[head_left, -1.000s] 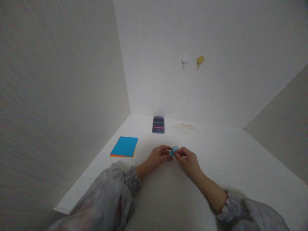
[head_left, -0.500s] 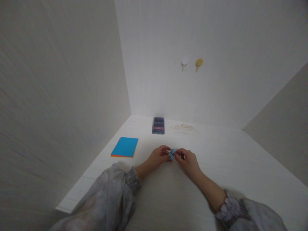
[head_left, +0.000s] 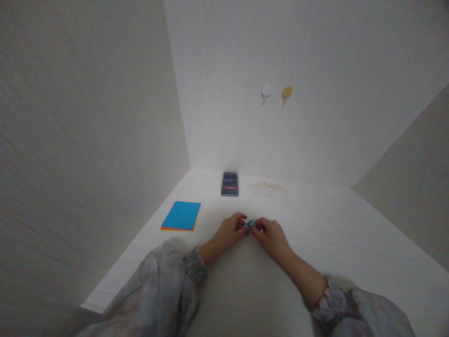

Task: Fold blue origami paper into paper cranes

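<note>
A small piece of folded blue paper [head_left: 250,223] sits between my two hands, above the white table. My left hand [head_left: 233,229] pinches its left side between thumb and fingers. On the other side, my right hand [head_left: 269,234] is closed on the paper's right edge with thumb and forefinger. Fingertips cover much of the paper, so its exact folds cannot be made out. Left of my hands lies a stack of square coloured paper [head_left: 181,216], blue on top with orange showing at the edge.
A dark, blurred rectangular device [head_left: 229,184] rests near the back wall. Right of it, a brownish mark [head_left: 268,186] shows on the white tabletop [head_left: 315,224]. A white hook [head_left: 266,90] and a yellow hook [head_left: 287,91] are on the back wall. Side walls enclose the table.
The folded blue paper has tilted and shows less of its surface. My right hand has shifted slightly left, closer to my left hand. The view has moved a little.
</note>
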The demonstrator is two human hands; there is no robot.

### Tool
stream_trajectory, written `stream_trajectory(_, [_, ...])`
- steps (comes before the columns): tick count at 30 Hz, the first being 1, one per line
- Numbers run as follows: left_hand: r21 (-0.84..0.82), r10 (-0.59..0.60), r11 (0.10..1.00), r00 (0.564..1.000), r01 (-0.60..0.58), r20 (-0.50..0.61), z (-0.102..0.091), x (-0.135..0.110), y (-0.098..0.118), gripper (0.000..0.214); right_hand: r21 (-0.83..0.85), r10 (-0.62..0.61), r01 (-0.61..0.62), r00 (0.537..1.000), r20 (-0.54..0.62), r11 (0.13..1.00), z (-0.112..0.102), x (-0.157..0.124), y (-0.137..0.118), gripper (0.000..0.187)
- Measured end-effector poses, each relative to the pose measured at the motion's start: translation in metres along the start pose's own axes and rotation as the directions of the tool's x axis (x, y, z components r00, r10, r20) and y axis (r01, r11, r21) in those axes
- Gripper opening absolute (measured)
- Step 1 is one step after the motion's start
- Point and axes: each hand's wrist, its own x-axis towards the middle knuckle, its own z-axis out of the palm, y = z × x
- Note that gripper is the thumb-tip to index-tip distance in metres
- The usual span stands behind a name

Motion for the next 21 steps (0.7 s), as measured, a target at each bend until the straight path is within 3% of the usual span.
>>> stream_trajectory(9, [0.052, -0.03, 0.998, 0.999, 0.032, -0.042, 0.002, 0.004, 0.002, 0.03, -0.152, -0.042, 0.041, 0.999, 0.001, 0.988, -0.004, 0.0, -0.006, 0.021])
stream_trajectory(21, [-0.148, -0.162, 0.979, 0.975, 0.14, -0.148, 0.012, 0.017, 0.003, 0.026, -0.226, 0.019, -0.026, 0.999, -0.033, 0.974, -0.005, -0.008, -0.005, 0.021])
